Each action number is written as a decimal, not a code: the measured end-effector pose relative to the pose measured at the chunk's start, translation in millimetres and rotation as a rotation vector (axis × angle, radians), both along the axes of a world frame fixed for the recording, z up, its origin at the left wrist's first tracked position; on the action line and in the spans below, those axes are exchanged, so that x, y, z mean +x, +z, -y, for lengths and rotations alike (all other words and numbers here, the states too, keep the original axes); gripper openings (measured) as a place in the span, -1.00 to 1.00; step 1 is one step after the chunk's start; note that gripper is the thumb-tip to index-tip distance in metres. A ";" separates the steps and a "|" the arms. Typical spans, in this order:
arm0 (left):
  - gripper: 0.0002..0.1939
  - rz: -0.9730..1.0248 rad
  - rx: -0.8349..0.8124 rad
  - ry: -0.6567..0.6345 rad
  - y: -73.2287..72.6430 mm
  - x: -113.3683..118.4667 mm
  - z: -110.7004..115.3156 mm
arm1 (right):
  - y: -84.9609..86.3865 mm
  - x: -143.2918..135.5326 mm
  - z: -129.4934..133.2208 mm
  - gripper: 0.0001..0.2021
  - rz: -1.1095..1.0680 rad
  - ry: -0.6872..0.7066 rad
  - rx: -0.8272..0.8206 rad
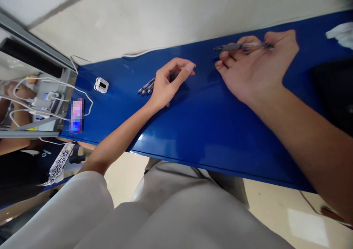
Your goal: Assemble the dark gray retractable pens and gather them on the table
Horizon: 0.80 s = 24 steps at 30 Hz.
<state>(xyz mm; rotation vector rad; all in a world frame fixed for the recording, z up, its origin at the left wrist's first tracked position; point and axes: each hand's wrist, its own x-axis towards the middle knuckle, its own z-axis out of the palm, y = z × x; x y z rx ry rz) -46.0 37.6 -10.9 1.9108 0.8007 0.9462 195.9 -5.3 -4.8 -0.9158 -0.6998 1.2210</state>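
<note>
My right hand [256, 68] is raised over the right part of the blue table, palm turned up. A clear pen with a grey grip [235, 47] lies across its curled fingers, its tip pointing left; the pen is slightly blurred. My left hand [169, 81] is low over the middle of the table, thumb and forefinger brought together. Something dark shows in the gap behind the thumb, too hidden to name. Several similar pens [146, 87] lie side by side on the table at its left, partly covered by the hand. A small pen end peeks out below the wrist.
The blue table [215, 131] runs along a pale wall. At left are a small white device with a dark screen [102, 85], a blurred-out phone [76, 116] and white cables [89, 96]. Another person's hand [20, 91] is beyond the metal frame. White tissue [342, 35] and a black object [333, 91] are right.
</note>
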 end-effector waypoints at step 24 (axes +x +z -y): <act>-0.05 -0.591 0.332 -0.209 33.4 -61.8 -23.0 | -5.7 -45.2 30.9 -0.49 1.569 0.060 0.388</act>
